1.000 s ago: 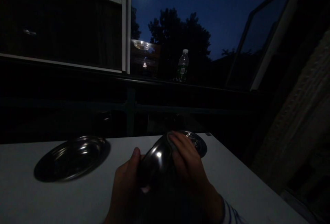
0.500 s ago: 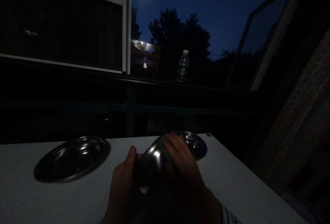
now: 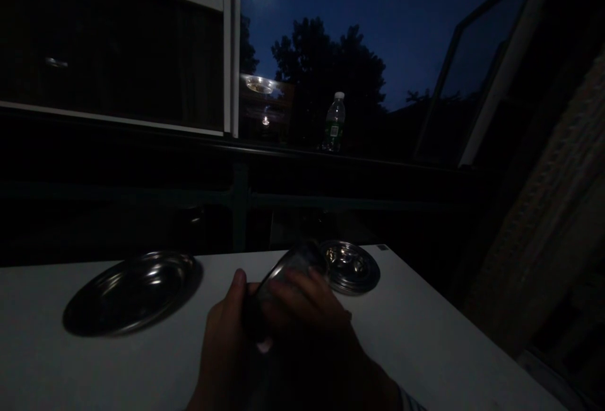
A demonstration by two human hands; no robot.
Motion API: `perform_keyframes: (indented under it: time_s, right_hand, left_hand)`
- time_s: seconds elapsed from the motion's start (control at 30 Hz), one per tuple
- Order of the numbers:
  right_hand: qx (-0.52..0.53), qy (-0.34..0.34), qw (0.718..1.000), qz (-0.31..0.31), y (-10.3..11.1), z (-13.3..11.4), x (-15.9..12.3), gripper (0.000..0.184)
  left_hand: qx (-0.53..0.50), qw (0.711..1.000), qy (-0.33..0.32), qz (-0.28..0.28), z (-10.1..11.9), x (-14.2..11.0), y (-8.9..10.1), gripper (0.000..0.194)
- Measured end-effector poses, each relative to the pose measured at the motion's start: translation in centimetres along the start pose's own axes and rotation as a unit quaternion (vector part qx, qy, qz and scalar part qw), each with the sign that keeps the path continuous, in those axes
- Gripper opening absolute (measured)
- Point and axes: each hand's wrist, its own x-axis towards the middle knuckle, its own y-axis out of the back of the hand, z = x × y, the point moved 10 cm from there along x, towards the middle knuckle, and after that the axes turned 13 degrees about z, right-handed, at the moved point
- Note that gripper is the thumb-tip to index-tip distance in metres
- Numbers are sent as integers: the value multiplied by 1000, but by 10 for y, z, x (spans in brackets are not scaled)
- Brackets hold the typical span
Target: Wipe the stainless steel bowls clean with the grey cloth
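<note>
A shiny metal bowl is held tilted above the white table, close in front of me. My left hand grips its left side, thumb pointing up; its other fingers are mostly hidden behind the metal. Over the bowl's near, right-hand surface lies my right hand, its fingers bent against it and slightly blurred. Deep shadow hides the lower bowl, and I cannot tell whether a cloth is under the right palm. Beyond the right hand sits a round metal dish with bright highlights.
An oval metal plate lies on the table's left side. At the back, a clear plastic bottle with a green label stands on the dark window ledge. The window sash at right is swung out; a patterned curtain hangs beside it.
My right hand has slid down and left over the bowl, from its upper right edge toward its middle, uncovering more of the round dish. The left hand has barely moved.
</note>
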Motion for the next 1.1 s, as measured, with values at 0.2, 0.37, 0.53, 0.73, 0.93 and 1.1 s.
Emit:
perform_keyframes:
  time_s: [0.2, 0.37, 0.53, 0.73, 0.93, 1.1]
  right_hand:
    - [5, -53, 999, -2, 8, 26, 2, 30]
    - [-12, -62, 998, 22, 14, 28, 5, 28]
    - [17, 42, 999, -14, 2, -16, 8, 23]
    - [10, -137, 990, 22, 20, 52, 4, 32]
    - [7, -4, 999, 50, 18, 6, 10, 22]
    - [34, -68, 997, 28, 17, 25, 10, 24]
  left_hand:
    - [-16, 998, 43, -39, -12, -1, -7, 54]
    - [-30, 998, 51, -29, -13, 0, -5, 53]
    - [-14, 999, -15, -31, -1, 5, -1, 48]
    - [74, 986, -149, 29, 29, 2, 9, 34]
    - [69, 994, -81, -6, 22, -4, 0, 40]
    - [54, 996, -62, -14, 14, -4, -2, 40]
